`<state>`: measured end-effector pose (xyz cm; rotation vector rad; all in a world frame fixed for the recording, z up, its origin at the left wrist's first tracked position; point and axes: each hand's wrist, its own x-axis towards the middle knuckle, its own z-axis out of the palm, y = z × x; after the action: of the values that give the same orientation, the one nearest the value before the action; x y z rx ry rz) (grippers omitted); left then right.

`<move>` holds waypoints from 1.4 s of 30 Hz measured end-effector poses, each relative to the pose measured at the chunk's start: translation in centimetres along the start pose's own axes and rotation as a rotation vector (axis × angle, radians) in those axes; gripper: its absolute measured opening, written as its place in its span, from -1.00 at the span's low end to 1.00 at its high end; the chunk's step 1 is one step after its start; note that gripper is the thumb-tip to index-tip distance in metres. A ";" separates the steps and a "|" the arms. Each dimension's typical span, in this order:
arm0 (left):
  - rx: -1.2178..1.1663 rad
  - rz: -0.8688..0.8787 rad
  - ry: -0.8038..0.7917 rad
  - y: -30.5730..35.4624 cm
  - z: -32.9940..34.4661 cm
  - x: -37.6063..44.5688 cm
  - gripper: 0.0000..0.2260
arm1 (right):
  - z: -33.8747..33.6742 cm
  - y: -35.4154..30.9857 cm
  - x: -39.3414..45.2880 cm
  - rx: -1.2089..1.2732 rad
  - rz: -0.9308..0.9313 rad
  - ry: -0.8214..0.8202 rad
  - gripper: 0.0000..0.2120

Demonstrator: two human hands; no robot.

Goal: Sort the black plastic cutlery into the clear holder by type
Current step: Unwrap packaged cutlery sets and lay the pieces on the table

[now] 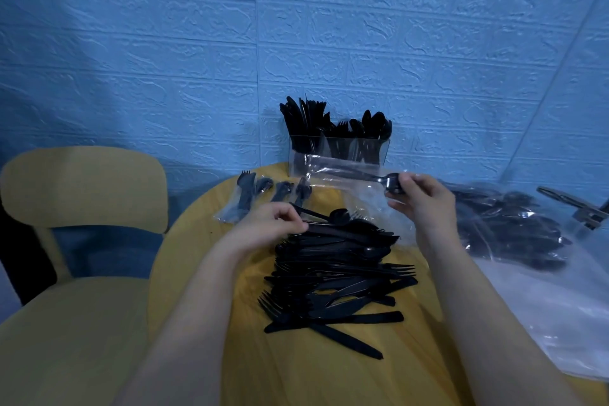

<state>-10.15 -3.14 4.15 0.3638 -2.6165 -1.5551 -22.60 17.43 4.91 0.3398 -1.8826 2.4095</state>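
Both hands (423,198) pinch glossy black spoons (339,216) above crinkled clear wrap (372,208)

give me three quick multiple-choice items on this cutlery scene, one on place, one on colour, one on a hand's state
1. Where does the clear holder stand?
A. at the table's far edge by the wall
B. on the chair
C. under the loose pile

2. What colour is the chair?
A. red
B. yellow
C. white

3. What is the right hand doing?
A. lying flat on the table
B. hanging idle
C. pinching a piece of black cutlery in a clear wrapper

Answers: 1 A, the holder sits against the blue wall beyond the loose cutlery pile. 2 B, its back and seat are yellow. 3 C, its fingertips close on the wrapped piece, held above the table.
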 end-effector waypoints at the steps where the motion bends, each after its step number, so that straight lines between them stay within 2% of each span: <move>1: 0.049 -0.002 -0.018 -0.2 -0.1 0.0 -0.86 | 0.1 0.0 -0.1 -0.018 0.005 -0.023 -0.91; 3: 0.090 0.004 -0.011 -0.4 -0.4 0.0 -0.81 | 0.1 0.1 -0.1 -0.055 0.013 -0.035 -0.92; 4: 0.080 0.025 0.046 -0.3 -0.5 0.1 -0.79 | 0.1 0.2 -0.2 -0.067 0.009 -0.038 -0.92; 7: -0.125 0.177 0.477 0.0 -1.1 0.4 -0.90 | 0.2 0.0 -0.4 -0.087 -0.005 -0.041 -0.93; 9: -0.194 0.321 0.645 0.1 -1.2 0.5 -0.87 | 0.3 -0.1 -0.6 -0.093 -0.010 -0.045 -0.94; 11: -0.103 0.371 0.617 0.0 -0.9 0.7 -0.82 | 0.5 -0.2 -0.7 -0.100 -0.023 -0.062 -0.95; 14: 0.009 0.359 0.549 -0.4 -0.4 1.3 -0.77 | 0.7 -0.3 -0.9 -0.116 -0.046 -0.105 -0.93; 19: -0.033 0.335 0.497 -0.3 -0.3 1.2 -0.81 | 1.0 -0.2 -1.3 -0.127 -0.033 -0.144 -0.88; 29: -0.121 0.274 0.386 0.1 -0.2 1.1 -0.80 | 1.2 0.0 -1.5 -0.135 -0.018 -0.258 -0.92; 33: -0.197 0.265 0.329 0.2 -0.4 0.8 -0.85 | 0.9 -0.2 -1.2 -0.146 -0.023 -0.243 -0.91; 39: -0.232 0.263 0.185 0.3 -0.9 0.2 -0.79 | 0.8 0.2 -0.9 -0.229 -0.084 -0.137 -0.94; 42: -0.207 0.284 0.154 0.2 -0.8 0.2 -0.78 | 0.7 0.5 -0.7 -0.275 -0.146 -0.060 -0.85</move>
<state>-10.26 -3.79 4.71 0.0866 -2.2499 -1.6077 -21.92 16.66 4.50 0.5145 -2.0991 2.0369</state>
